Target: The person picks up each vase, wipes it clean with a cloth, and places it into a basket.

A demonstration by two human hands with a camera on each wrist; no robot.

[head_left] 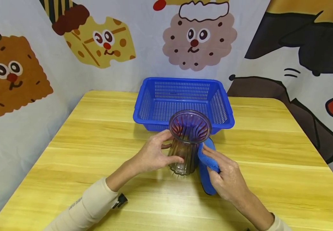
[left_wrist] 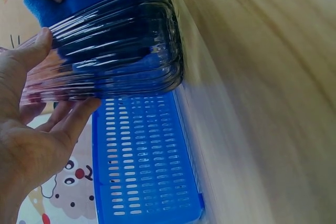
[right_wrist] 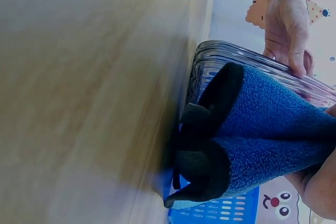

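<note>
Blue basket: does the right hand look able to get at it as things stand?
Probably yes: open tabletop leads to the near right corner of the blue basket. The glass vase blocks only part of its near side, but the right hand holds a blue cloth.

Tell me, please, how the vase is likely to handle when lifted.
The vase is likely stiff and may be fragile, as it looks like glass. Its glossy surface could slip, and the flared top might make it tip.

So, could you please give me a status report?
Left hand holds glass vase, mouth up. Right hand grips blue cloth beside it. Blue basket behind, not blocking.
</note>
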